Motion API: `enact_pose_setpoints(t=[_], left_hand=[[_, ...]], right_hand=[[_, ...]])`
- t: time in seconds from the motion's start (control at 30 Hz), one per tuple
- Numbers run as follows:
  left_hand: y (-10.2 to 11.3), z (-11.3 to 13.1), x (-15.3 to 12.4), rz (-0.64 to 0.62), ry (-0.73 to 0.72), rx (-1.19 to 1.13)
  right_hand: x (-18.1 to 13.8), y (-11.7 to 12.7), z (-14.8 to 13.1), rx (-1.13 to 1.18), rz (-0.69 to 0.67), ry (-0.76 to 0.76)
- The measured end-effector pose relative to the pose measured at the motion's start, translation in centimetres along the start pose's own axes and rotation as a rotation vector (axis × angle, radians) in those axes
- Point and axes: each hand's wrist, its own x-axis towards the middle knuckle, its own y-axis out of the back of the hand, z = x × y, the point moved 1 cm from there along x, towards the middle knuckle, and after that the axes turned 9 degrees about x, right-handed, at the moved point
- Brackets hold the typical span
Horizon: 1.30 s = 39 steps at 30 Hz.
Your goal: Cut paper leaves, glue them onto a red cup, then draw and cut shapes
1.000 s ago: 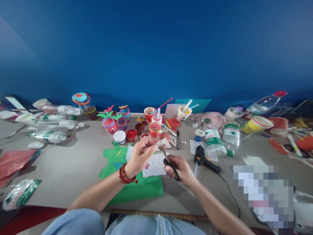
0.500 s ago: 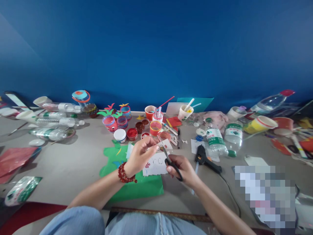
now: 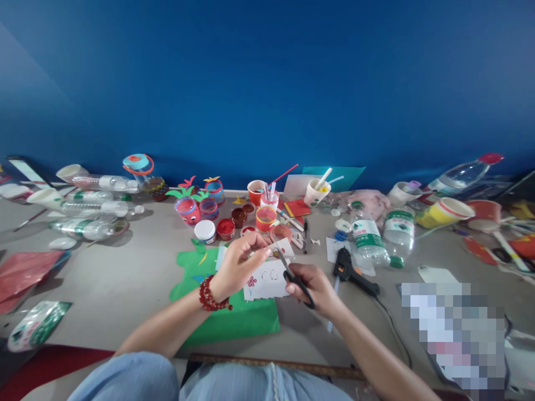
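My right hand (image 3: 314, 288) is closed around the handles of black-handled scissors (image 3: 281, 255), whose blades point up and to the left. Close to the blades, my left hand (image 3: 239, 264) is closed, thumb and fingers pinched together at their tips. Something small sits at those fingertips, too small to make out. Beneath both hands lies a white paper (image 3: 267, 281) with drawn curves and a red pattern. It rests partly on a green sheet (image 3: 234, 323) with a wavy left edge.
A black glue gun (image 3: 349, 270) with a cord lies right of my right hand. Paint jars, among them a red one (image 3: 226, 229), stand beyond my hands. Plastic bottles (image 3: 370, 239) stand at right; others (image 3: 94, 209) lie at left. A blue wall (image 3: 267, 94) rises behind the table.
My right hand and the scissors have shifted very slightly to the right. My left wrist has moved a touch left and up, while its fingertips stay about where they were.
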Motion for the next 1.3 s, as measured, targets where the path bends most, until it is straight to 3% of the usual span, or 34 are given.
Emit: enact_pose_setpoints(t=[0.43,1.3], left_hand=[[-0.04,0.04,-0.19,0.001,0.000,0.058],[0.46,0.28,-0.06,-0.039,-0.027,0.111]], right_hand=[[-0.20,-0.28,-0.05,0.114,-0.017,-0.022],[-0.25,0.34,0.31,-0.012,-0.028,0.035]])
